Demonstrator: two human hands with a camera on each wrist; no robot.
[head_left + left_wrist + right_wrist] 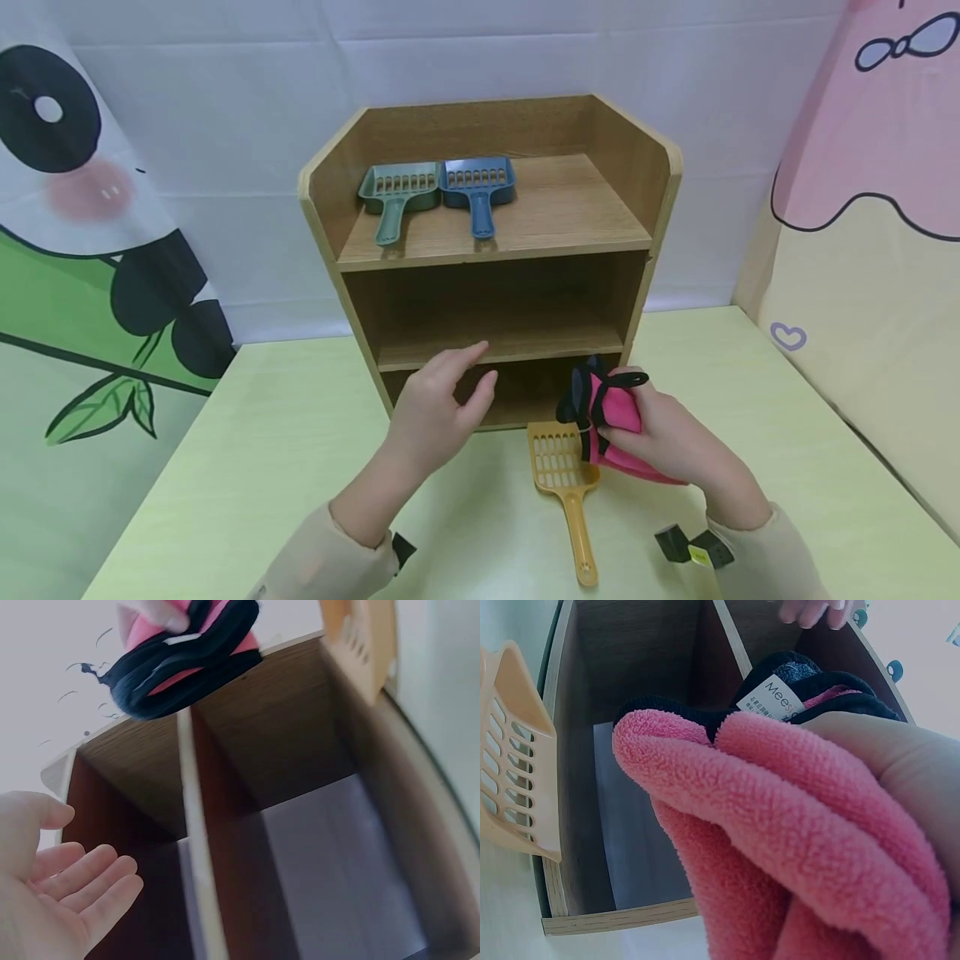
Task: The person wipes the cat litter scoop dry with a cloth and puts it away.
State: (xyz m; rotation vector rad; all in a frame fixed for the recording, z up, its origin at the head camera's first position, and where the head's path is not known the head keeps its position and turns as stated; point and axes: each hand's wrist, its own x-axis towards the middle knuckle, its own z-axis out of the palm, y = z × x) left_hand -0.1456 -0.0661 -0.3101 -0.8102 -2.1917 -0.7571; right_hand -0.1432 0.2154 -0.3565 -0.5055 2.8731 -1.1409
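My right hand grips a folded pink towelling cloth with black edging and a black loop. It is held in front of the right side of the wooden shelf unit, above the table. A white label shows on the cloth in the right wrist view. Nothing is in my left hand, which is raised before the lower shelves with thumb and fingers apart. In the left wrist view its fingers are relaxed. Between the hands, a yellow slotted litter scoop lies on the table, its handle toward me.
On the top shelf sit a green litter scoop and a blue litter scoop, side by side with handles forward. The unit stands on a pale green table. Behind hangs a white cloth backdrop; cartoon prints flank it.
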